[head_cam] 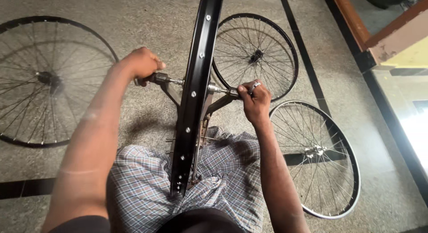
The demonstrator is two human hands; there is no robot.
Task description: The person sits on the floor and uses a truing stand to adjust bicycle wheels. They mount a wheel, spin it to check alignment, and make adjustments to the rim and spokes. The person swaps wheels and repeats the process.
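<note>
- A black bicycle rim (196, 81) is being held upright in the middle of the view, edge-on to the camera, in a metal stand (209, 109) whose two arms are rising to the axle on both sides.
- The rim is standing between the knees of the person, just above a checked cloth (227, 170) which is being worn over the lap.
- The left axle end (167, 80) is being gripped by the left hand (140, 63); its fingers are being kept closed around the metal piece there.
- The right axle end (220, 89) is being gripped by the right hand (254, 99); its fingers are being kept curled tight on it, and a ring is being seen on one finger.
- Both forearms are being stretched forward, one on each side of the rim.
- Three spoked wheels are lying flat on the speckled stone floor (133, 19): a large wheel (40, 79) far to the left, a smaller wheel (256, 54) just behind the rim to the right, and a third wheel (316, 157) near the right forearm.
- Dark lines (303, 50) are running across the floor.
- A wooden frame (356, 23) is being seen at the top right corner.
</note>
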